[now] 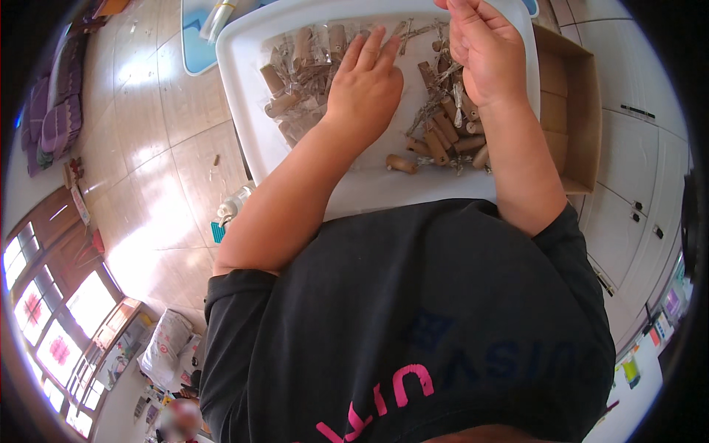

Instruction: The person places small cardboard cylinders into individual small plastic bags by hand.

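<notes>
Short brown wooden cylinders with pale cords lie in two groups in a white tray (238, 81). Those on the left (284, 101) are mixed with clear plastic bags (314, 44). The right group (441, 140) is loose and tangled with its cords. Over the bagged group, my left hand (367, 88) has its fingers stretched out and apart, with nothing seen gripped. My right hand (487, 55) is raised above the far right of the tray, fingers curled and pinched together near the top edge of the picture. Whatever it may hold is hidden or too small to make out.
An open cardboard box (583, 111) stands right of the tray, beside white cabinets (635, 133). A blue surface with a white rim (196, 44) is at the far left. Near the tray's left corner is a clear bottle-like container (235, 203). Tiled floor (159, 155) extends leftward.
</notes>
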The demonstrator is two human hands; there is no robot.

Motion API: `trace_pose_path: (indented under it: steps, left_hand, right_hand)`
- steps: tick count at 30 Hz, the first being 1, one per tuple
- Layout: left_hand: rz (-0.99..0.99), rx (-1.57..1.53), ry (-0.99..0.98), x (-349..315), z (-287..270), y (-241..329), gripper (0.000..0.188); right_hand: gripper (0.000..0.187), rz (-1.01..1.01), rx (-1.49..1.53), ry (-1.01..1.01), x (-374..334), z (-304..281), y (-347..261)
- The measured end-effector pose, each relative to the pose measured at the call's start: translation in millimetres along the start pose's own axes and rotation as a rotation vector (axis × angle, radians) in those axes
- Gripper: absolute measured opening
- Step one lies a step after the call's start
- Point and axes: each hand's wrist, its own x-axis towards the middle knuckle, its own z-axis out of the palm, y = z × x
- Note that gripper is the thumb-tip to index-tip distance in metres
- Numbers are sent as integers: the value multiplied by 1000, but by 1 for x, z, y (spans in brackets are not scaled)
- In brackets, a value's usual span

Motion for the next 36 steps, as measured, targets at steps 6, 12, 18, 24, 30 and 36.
trace_pose_path:
  steps: [6, 12, 18, 24, 30, 36]
  left_hand:
    - [-116, -430, -206, 0, -16, 25, 18]
    - [-300, -764, -557, -15, 3, 25, 21]
    - [-697, -1496, -613, -5, -16, -4, 23]
    - [-805, -1750, -481, 0, -41, -17, 27]
    - [-904, -1916, -370, -1, -42, -26, 27]
    - [-817, -1885, -119, 2, -44, -26, 22]
  right_hand:
    - [16, -18, 43, 33, 4, -12, -2]
    - [16, 15, 42, 20, 1, -5, -3]
    - [23, 8, -60, -113, 6, -20, 7]
    - [21, -7, -428, -452, -3, -14, 14]
    - [13, 71, -509, -516, -2, -13, 10]
    - [21, -39, -411, -300, -2, -11, 14]
